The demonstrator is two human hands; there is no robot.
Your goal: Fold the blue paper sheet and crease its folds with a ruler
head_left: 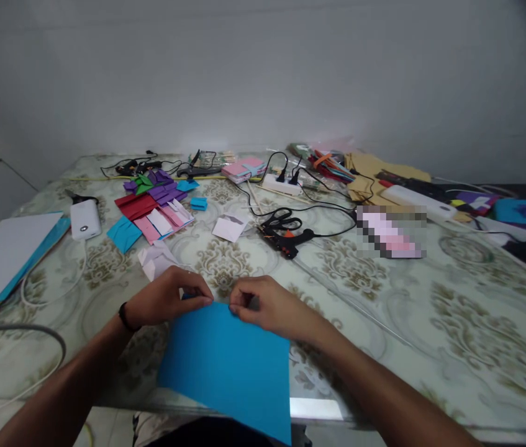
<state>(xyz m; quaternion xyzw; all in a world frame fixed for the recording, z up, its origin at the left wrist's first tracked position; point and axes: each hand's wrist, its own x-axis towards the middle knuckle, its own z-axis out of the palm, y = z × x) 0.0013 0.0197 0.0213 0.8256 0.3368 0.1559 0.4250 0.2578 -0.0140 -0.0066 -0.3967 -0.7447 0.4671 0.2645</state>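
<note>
A blue sheet of paper (pixel 232 366) hangs partly over the near edge of the patterned table. My left hand (pixel 169 295) pinches its far edge between thumb and forefinger. Close beside it, my right hand (pixel 263 304) grips the same edge a little to the right. A crumpled white paper (pixel 156 259) lies just beyond my left hand. Farther back are a folded white paper piece (pixel 231 228) and a black glue gun (pixel 284 239) with its cord.
Folded coloured papers (pixel 151 211) are heaped at the back left. A white power bank (pixel 85 218) with a cable and a paper stack (pixel 6 254) sit on the left. Behind are a power strip (pixel 282 184) and scissors (pixel 76 197). A thin stick (pixel 351 301) lies at right.
</note>
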